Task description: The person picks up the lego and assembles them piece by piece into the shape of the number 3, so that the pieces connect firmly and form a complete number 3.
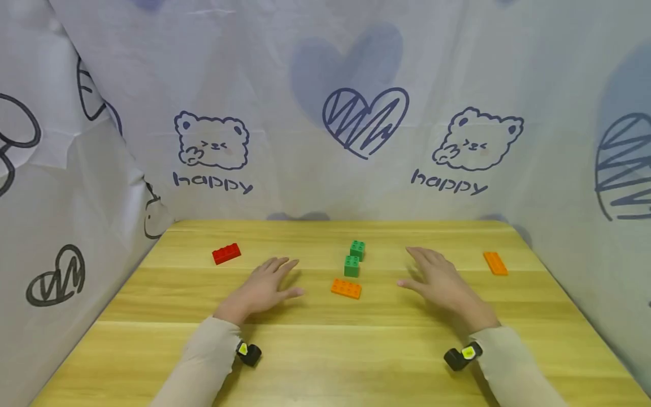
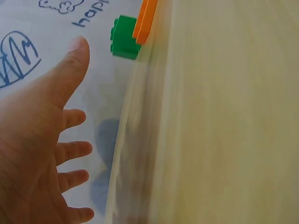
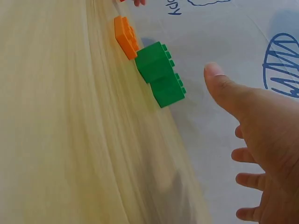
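Note:
My left hand (image 1: pixel 261 288) hovers over the table left of the middle, fingers spread and holding nothing. On the other side my right hand (image 1: pixel 439 282) is likewise spread with nothing in it. Between the two hands stand two green toy bricks (image 1: pixel 351 266), one just behind the other, studs up. In front of them lies an orange toy brick (image 1: pixel 346 289), flat and studded. The left wrist view shows the left thumb (image 2: pixel 77 60) raised, with the orange and green bricks beyond it. In the right wrist view the green bricks (image 3: pixel 156 65) sit past the right thumb (image 3: pixel 224 88).
A red brick (image 1: pixel 226 254) lies at the back left, beyond the left hand. Toward the right edge is a flat orange piece (image 1: pixel 495 263). White printed cloth (image 1: pixel 295 169) hangs behind the wooden table (image 1: pixel 325 362) and along its sides.

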The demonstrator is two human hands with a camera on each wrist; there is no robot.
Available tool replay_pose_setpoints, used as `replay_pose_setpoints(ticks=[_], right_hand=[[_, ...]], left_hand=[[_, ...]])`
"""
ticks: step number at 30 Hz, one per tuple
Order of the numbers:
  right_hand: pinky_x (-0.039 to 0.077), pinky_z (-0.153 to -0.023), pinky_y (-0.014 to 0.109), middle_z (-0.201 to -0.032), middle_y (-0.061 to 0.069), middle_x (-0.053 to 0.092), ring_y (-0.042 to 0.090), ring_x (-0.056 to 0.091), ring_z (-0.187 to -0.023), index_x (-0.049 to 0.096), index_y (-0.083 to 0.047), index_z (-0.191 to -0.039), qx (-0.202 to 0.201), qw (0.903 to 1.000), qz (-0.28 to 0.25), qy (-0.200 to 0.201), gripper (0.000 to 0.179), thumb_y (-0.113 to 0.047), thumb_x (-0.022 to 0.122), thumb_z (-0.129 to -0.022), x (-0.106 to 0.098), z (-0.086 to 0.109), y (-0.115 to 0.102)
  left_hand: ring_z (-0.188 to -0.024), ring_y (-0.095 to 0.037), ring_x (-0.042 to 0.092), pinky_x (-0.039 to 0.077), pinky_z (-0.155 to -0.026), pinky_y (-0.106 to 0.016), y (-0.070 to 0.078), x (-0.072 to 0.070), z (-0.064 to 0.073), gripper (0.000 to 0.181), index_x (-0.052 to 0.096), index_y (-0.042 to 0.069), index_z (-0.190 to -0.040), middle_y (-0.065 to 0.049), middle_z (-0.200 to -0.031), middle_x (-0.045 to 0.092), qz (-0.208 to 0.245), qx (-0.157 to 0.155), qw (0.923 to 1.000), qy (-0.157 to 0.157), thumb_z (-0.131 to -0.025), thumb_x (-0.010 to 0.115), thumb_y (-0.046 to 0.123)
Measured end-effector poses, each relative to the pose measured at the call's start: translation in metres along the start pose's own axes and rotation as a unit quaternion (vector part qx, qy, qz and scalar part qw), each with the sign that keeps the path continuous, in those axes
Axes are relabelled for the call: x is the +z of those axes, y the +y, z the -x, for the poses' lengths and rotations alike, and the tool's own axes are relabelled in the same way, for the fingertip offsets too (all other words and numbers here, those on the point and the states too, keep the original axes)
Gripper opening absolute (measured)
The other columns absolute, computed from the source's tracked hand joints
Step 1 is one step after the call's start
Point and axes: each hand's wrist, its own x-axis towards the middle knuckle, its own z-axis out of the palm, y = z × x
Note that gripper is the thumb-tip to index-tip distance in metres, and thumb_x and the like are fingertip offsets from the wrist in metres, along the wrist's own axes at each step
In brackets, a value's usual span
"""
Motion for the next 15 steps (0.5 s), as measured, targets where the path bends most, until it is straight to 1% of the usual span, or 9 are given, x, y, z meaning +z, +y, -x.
replay_pose_setpoints(ticks=[2,5,10,15], right_hand=[[0.018,-0.110,0.063,-0.153,0.020,0.032,0.043,0.026,-0.139,0.029,-0.009,-0.154,0.001,0.9998,-0.020,0.007,0.086,-0.054,0.064,-0.090,0.003,-0.005,-0.005],[0.021,-0.109,0.062,-0.151,0.020,0.035,0.042,0.029,-0.138,0.032,-0.009,-0.152,-0.003,0.9991,-0.038,0.018,0.082,-0.051,0.066,-0.090,0.008,-0.013,-0.011],[0.025,-0.109,0.059,-0.150,0.018,0.039,0.040,0.033,-0.137,0.038,-0.011,-0.150,-0.010,0.9975,-0.065,0.026,0.076,-0.049,0.066,-0.091,0.018,-0.025,-0.021],[0.027,-0.109,0.058,-0.148,0.016,0.042,0.037,0.036,-0.136,0.043,-0.012,-0.148,-0.017,0.9945,-0.098,0.030,0.070,-0.047,0.067,-0.091,0.026,-0.033,-0.028]], left_hand=[[-0.143,-0.040,0.021,0.016,-0.114,-0.057,0.005,0.000,-0.003,0.084,0.029,0.017,-0.155,-0.016,-0.156,0.028,0.009,0.006,0.9999,-0.002,-0.091,0.048,0.068],[-0.143,-0.037,0.024,0.019,-0.114,-0.055,0.013,0.002,-0.008,0.082,0.031,0.018,-0.155,-0.014,-0.155,0.031,0.021,0.009,0.9997,-0.002,-0.091,0.052,0.065],[-0.140,-0.033,0.030,0.026,-0.112,-0.051,0.023,0.007,-0.018,0.080,0.034,0.019,-0.154,-0.011,-0.153,0.035,0.042,0.025,0.9988,0.002,-0.091,0.055,0.063],[-0.139,-0.032,0.033,0.028,-0.111,-0.050,0.032,0.013,-0.026,0.078,0.037,0.019,-0.152,-0.013,-0.152,0.037,0.058,0.043,0.9974,0.002,-0.090,0.056,0.063]])
